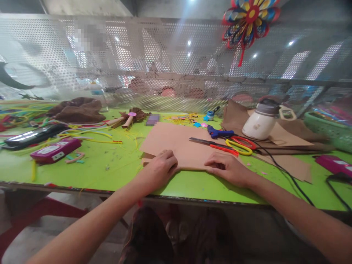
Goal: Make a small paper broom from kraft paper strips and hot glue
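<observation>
A sheet of brown craft paper lies on the green table, its near edge rolled or folded close to me. My left hand has its fingers curled over the left part of that edge. On the right part, my right hand pinches the same edge between thumb and fingers. Across the paper's right side lie a utility knife with its blade showing, red-and-yellow-handled scissors and a blue glue gun. The fingertips of my left hand are partly hidden.
A white jar stands on brown sheets at the right, near a green basket. Magenta power strips, a black case and pipe cleaners lie left. A black cord crosses the right side. A perforated metal screen rises behind.
</observation>
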Available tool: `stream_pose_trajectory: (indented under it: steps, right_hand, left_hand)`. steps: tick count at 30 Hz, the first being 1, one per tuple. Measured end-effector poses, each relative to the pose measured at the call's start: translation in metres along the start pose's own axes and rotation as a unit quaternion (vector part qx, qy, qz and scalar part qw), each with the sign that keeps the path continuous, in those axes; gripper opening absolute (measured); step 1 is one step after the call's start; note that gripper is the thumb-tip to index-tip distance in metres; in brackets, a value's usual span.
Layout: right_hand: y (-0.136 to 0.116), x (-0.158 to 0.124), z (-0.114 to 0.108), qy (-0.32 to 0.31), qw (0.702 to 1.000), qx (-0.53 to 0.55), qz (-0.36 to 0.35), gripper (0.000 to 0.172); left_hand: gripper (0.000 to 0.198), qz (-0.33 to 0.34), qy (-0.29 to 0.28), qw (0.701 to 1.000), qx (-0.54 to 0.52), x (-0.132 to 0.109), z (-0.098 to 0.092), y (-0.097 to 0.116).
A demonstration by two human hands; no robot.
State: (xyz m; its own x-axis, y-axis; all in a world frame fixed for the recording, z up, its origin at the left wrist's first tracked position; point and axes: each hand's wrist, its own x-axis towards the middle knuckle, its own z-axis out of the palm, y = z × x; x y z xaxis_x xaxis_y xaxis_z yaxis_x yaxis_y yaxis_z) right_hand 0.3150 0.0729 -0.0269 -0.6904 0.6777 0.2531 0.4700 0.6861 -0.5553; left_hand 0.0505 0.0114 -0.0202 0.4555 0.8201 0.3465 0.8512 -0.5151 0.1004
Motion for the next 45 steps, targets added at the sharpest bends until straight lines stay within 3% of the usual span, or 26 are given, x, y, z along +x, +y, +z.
stream_pose_trajectory:
  steps: [4,8,11,14,17,24,33,41,45]
  right_hand:
    - [-0.007,0.006,-0.003,-0.023,0.999,-0.033,0.016,0.021]
    - [-0.019,0.020,0.002,-0.034,0.993,-0.094,-0.069,0.018]
    - [-0.024,0.024,0.013,0.008,0.981,-0.133,-0.139,0.017]
    - [-0.025,0.018,0.020,0.082,0.964,-0.195,-0.162,0.015]
    - [-0.025,0.010,0.019,0.087,0.959,-0.223,-0.153,0.010]
    - [-0.014,0.012,0.020,0.052,0.970,-0.180,-0.154,0.019]
    - [-0.012,0.023,0.006,-0.020,0.998,-0.019,-0.054,0.019]
    - [-0.012,0.022,0.009,-0.008,1.000,0.012,-0.023,0.021]
    - [-0.010,0.026,0.002,-0.049,0.998,0.025,-0.003,0.020]
  left_hand:
    - [0.022,0.004,0.005,1.000,-0.003,0.000,0.001,-0.001]
    - [0.021,0.012,0.014,1.000,-0.009,-0.001,0.003,-0.002]
    - [0.021,0.011,0.016,1.000,-0.008,-0.001,0.003,-0.002]
    - [0.021,0.019,0.016,1.000,-0.015,-0.001,0.003,-0.002]
    - [0.022,0.020,0.018,0.999,-0.026,-0.001,0.003,-0.002]
    - [0.022,0.012,0.012,1.000,-0.014,-0.001,0.003,-0.001]
    - [0.022,0.010,0.017,1.000,-0.014,-0.001,0.003,-0.002]
    - [0.022,-0.004,0.004,1.000,-0.004,0.000,0.001,0.001]
    - [0.022,-0.005,0.000,1.000,0.000,0.000,0.001,0.001]
